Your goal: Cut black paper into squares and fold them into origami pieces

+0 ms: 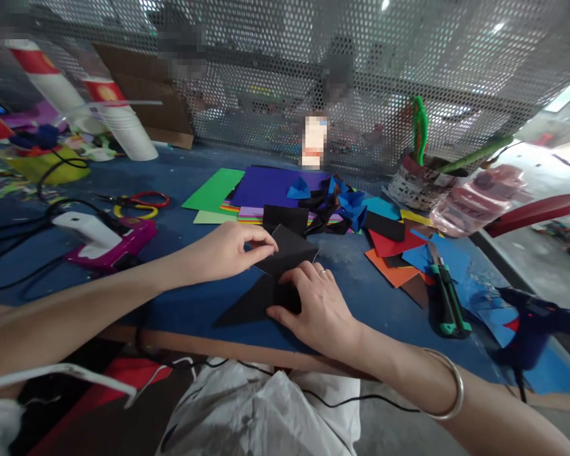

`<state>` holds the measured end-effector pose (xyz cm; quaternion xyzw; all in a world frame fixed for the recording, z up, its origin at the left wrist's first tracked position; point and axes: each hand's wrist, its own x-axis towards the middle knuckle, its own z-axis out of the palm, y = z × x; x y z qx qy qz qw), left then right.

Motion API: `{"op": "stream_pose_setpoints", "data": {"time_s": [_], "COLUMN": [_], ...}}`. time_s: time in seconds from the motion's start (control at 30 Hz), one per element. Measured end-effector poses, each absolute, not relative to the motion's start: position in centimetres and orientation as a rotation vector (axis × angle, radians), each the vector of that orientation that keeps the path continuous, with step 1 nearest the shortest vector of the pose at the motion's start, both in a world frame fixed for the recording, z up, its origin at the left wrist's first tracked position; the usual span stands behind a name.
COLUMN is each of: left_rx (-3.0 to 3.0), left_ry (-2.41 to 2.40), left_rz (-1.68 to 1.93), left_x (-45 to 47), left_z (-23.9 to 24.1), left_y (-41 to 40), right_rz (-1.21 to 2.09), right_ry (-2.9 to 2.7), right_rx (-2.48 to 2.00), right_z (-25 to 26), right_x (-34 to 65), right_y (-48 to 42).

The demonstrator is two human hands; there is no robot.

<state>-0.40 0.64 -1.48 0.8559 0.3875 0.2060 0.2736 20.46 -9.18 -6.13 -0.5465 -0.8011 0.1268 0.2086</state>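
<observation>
A black sheet of paper (pixel 292 250) is held tilted above the blue table, its thin pale edges catching light. My left hand (pixel 232 248) pinches its left edge between thumb and fingers. My right hand (pixel 318 307), with a ring on one finger, has its fingers curled at the sheet's lower right edge, thumb apart and lower. Under the hands is a dark pointed shape (pixel 247 303); whether it is more black paper or partly shadow, I cannot tell. Just behind lie a small black paper piece (pixel 285 219) and several folded blue and black paper pieces (pixel 352 208).
Coloured sheets (pixel 266 187) are stacked at the back. At right lie paper scraps (pixel 392 246), a green box cutter (pixel 449 297) and a glue gun (pixel 527 329). A magenta power strip (pixel 140 237), cables and scissors (pixel 140 204) lie left. The table's front edge (pixel 209 345) is close.
</observation>
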Motion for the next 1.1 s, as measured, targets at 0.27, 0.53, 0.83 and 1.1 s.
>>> {"op": "stream_pose_setpoints", "data": {"time_s": [0.27,0.53,0.83,1.1], "left_rx": [2.255,2.272,1.949,1.916], "left_ry": [0.727,0.411,0.685,0.890], "left_rz": [0.625,0.683,0.817,0.788], "left_x": [-1.7,-2.1,-1.3,-1.7], "left_z": [-2.6,-4.0,-2.5,-2.5], "left_y": [2.0,1.4,0.0,0.1], "right_rz": [0.678,1.150,0.785,0.892], "right_ry": [-2.016,-1.568,-1.600,-1.548], "right_rx": [-1.225,-0.967,-1.079,-1.040], "right_z": [-7.0,-7.0,-6.2,-6.2], "right_x": [21.1,21.2,21.6,21.4], "right_y": [-8.8,-7.0,-7.9,-7.6]}}
